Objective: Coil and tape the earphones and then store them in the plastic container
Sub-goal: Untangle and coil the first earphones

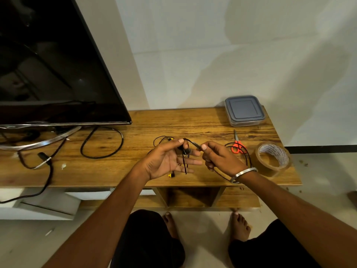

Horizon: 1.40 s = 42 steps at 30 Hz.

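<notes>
Both of your hands met over the middle of the wooden table, low in the centre of the frame. Your left hand lay palm up with its fingers stretched toward the right, while its thumb pressed a bunched part of the black earphones against the forefinger. Your right hand, with a metal bangle on the wrist, had its fingers curled and pinched the grey plug end of the cable between thumb and forefinger, just right of your left thumb. Loose black cable hung down across your left palm, and more of it looped behind and under your right hand. Yellow bits of the earphones showed below your left hand and beyond it on the table.

Toward the upper right of the table stood the plastic container with its grey lid on. Red-handled scissors lay just beyond your right hand, and a roll of brown tape sat at the right edge. A dark television filled the upper left.
</notes>
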### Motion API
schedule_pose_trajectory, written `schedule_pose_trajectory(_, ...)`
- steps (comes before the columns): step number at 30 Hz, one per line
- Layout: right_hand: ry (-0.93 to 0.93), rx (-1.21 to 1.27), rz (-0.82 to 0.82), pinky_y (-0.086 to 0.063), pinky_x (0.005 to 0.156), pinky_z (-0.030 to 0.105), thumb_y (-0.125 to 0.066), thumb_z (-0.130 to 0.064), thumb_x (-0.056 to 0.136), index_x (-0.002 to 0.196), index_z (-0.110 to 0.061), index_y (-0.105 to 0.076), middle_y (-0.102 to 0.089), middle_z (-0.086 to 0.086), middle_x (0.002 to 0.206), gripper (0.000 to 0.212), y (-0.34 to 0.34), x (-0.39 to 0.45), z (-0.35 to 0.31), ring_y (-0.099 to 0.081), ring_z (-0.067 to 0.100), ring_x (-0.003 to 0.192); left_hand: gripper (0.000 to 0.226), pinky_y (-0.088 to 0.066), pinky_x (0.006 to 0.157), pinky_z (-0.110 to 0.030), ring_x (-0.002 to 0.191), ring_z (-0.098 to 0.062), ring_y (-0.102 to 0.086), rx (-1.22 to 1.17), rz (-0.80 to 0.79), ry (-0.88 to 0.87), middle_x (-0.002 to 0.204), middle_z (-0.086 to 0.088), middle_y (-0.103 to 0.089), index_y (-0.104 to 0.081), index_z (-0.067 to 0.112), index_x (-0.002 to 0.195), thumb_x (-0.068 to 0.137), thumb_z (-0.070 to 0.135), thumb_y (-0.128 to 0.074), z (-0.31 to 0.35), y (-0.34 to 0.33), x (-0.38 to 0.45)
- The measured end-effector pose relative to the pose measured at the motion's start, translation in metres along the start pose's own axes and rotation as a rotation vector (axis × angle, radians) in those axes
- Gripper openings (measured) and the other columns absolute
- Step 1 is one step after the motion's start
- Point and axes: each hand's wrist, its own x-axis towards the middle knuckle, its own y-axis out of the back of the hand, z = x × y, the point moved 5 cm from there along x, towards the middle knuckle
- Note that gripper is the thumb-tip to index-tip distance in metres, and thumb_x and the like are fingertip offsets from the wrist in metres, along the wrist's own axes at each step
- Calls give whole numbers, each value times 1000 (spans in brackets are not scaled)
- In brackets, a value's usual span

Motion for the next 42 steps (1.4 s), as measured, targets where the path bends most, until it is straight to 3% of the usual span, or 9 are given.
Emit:
schedule_pose_trajectory(4, 14, -32, 32, -36, 47, 23, -41, -21, 99, 93, -9, -51, -44, 0, 64, 16, 0, -1, 12, -42, 10, 50, 24, -35, 102, -69, 122, -50, -52, -123, -10, -66, 114, -20, -67, -57, 15, 87, 97, 32, -44, 7, 0, -2)
schedule_pose_trajectory(9, 110, -349, 100, -38, 58, 22, -47, -18, 97, 90, -13, -58, -51, -11, 69, 14, -2, -3, 19, -47, 1, 58, 23, -37, 101, -67, 123, -49, -52, -158, 2, -106, 118, -19, -66, -56, 16, 89, 97, 33, -42, 11, -7, -1)
schedule_pose_trajectory(13, 131, -463, 138, -44, 66, 31, -46, -18, 97, 95, -8, -60, -65, 0, 84, 17, -6, -2, 21, -59, 14, 73, 24, -36, 102, -68, 123, -49, -52, -169, -2, -121, 123, -21, -63, -56, 16, 92, 99, 31, -40, 10, -13, 0)
schedule_pose_trajectory(17, 101, -484, 200, -38, 60, 16, -45, -13, 97, 98, -1, -60, -66, 2, 89, 19, -6, -1, 22, -58, 14, 77, 25, -32, 103, -70, 124, -50, -50, -186, -21, -129, 126, -22, -61, -58, 16, 93, 100, 31, -39, 8, -18, 1)
schedule_pose_trajectory(22, 64, -493, 168, -38, 57, 11, -46, -14, 97, 105, -5, -61, -64, 4, 85, 19, -15, -2, 26, -58, 16, 76, 24, -33, 102, -71, 125, -49, -50, -189, -22, -167, 130, -24, -58, -59, 16, 94, 99, 30, -40, 7, -23, 3)
schedule_pose_trajectory(25, 25, -473, 78, -46, 67, 28, -43, -18, 98, 88, -16, -62, -67, 3, 83, 22, -26, -3, 29, -62, 22, 76, 23, -36, 103, -68, 125, -46, -52, -193, 21, -199, 135, -26, -54, -57, 15, 98, 100, 29, -40, 6, -24, 5)
schedule_pose_trajectory(30, 25, -435, 59, -37, 55, 19, -42, -24, 99, 78, -19, -61, -55, -15, 61, 29, -36, -8, 24, -51, 9, 57, 20, -39, 106, -60, 122, -39, -57, -88, 170, -242, 133, -21, -58, -57, 15, 101, 101, 26, -40, 5, -16, 6)
schedule_pose_trajectory(35, 65, -436, 25, -33, 50, 15, -46, -28, 98, 77, -20, -64, -57, -23, 54, 29, -34, -10, 16, -45, 2, 47, 21, -49, 95, -45, 119, -30, -61, 73, 282, -248, 126, -16, -65, -62, 15, 97, 101, 24, -43, 7, -5, 5)
schedule_pose_trajectory(42, 120, -347, -6, -28, 48, 15, -52, -25, 95, 76, -18, -66, -47, -14, 49, 25, -24, -14, 5, -39, 5, 44, 22, -47, 100, -49, 121, -23, -58, 434, 352, -248, 122, -6, -67, -72, 19, 101, 99, 27, -51, 3, 3, 4)
